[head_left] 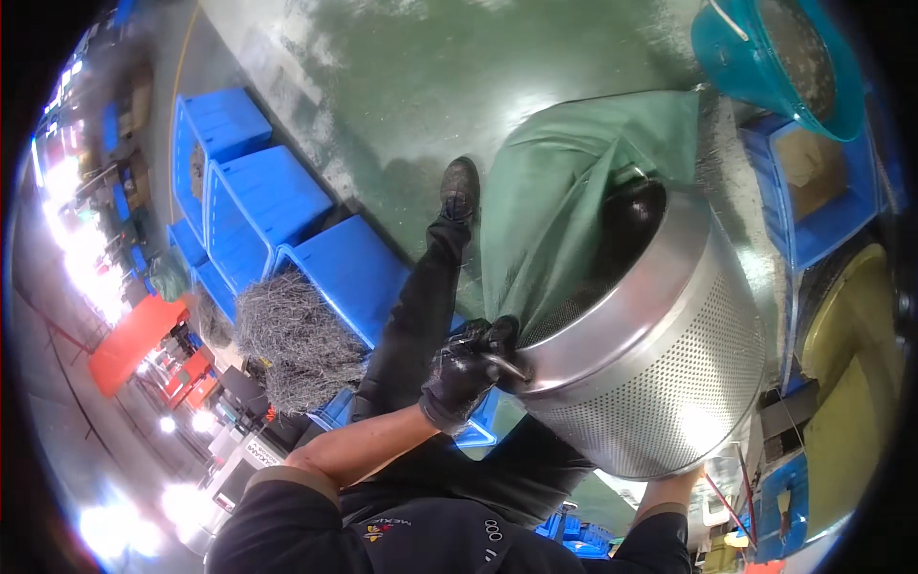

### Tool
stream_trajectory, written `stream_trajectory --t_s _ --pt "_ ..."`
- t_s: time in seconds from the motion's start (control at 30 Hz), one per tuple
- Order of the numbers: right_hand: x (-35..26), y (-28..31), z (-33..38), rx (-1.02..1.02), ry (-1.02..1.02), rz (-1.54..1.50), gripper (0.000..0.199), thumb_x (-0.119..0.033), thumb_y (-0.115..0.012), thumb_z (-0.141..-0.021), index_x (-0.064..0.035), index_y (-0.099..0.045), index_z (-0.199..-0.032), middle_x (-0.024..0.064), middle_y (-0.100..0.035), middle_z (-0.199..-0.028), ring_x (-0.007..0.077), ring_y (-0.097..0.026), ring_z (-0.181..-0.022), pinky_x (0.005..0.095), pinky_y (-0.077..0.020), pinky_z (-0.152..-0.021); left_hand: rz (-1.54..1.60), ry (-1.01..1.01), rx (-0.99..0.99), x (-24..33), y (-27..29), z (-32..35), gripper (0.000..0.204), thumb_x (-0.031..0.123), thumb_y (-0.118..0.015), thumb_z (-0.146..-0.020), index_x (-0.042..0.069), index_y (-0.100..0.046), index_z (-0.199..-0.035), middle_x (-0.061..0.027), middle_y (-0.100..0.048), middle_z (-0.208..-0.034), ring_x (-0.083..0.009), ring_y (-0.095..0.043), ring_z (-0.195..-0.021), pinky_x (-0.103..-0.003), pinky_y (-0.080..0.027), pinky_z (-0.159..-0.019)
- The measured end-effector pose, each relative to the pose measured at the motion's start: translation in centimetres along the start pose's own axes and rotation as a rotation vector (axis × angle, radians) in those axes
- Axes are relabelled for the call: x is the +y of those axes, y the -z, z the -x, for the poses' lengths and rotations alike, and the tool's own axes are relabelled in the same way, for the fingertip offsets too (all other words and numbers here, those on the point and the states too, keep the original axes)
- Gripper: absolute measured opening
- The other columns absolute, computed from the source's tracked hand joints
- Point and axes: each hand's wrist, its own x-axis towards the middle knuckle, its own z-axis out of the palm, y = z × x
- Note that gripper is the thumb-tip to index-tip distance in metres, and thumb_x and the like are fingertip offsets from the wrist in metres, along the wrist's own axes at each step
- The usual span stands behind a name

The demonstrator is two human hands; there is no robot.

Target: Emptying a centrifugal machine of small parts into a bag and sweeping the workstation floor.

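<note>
A large steel perforated basket (660, 354), shaped like a drum, is tilted in front of me with its mouth toward the far left. My left hand (459, 378), in a wet-looking black glove, is closed around the metal handle (513, 367) at its rim. The edge of a green cloth or bag (564, 182) meets the rim beside that hand; whether my fingers pinch it too is unclear. The cloth drapes over the mouth and spreads onto the floor. Something dark and glossy shows inside. My right forearm (669, 490) reaches behind the basket's underside, which hides the hand.
Blue bins (273, 196) stand in a row on the left, one holding tangled grey wiry material (292, 340). At the far right are a teal bucket (832, 91) and another blue bin (827, 225). A yellowish rounded tub (846, 335) stands below them. My shoe (460, 189) is on the green floor.
</note>
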Motion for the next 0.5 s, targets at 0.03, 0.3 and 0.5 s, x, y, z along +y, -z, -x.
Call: stream_trajectory --t_s 0.03,0.3,0.5 --pt "0.2 0.6 -1.5 0.010 -0.020 -0.026 0.043 -0.033 -0.035 -0.098 -0.0013 -0.052 -0.121 0.0118 -0.056 -0.116 0.0212 -0.051 -0.106 0.0318 -0.0382 -0.093 -0.212 -0.002 -0.029 2.4 -0.7 -0.7 0.020 0.013 -0.067 -0.080 0.004 -0.064 -0.098 -0.0050 -0.063 -0.081 -0.0129 -0.059 -0.073 -0.027 -0.046 -0.065" --pt "-5.7 -4.5 -11.9 0.123 -0.098 -0.195 0.048 -0.037 -0.032 -0.098 -0.0026 -0.050 -0.126 0.0118 -0.053 -0.123 0.0217 -0.048 -0.112 0.0317 -0.0360 -0.097 -0.442 -0.229 -0.065 4.0 -6.6 -0.7 0.022 0.009 -0.058 -0.076 0.007 -0.064 -0.097 -0.0110 -0.063 -0.085 -0.0293 -0.060 -0.075 -0.039 -0.048 -0.066" --pt "-1.6 0.8 -3.2 0.237 -0.112 0.002 0.070 -0.053 -0.038 -0.092 -0.0037 -0.027 -0.141 0.0117 -0.031 -0.144 0.0247 -0.029 -0.131 0.0371 -0.0181 -0.110 -0.474 -0.159 -0.137 5.0 -6.8 -1.4 0.024 0.012 -0.059 -0.079 0.013 -0.066 -0.102 -0.0083 -0.063 -0.108 -0.0286 -0.057 -0.098 -0.037 -0.046 -0.084"
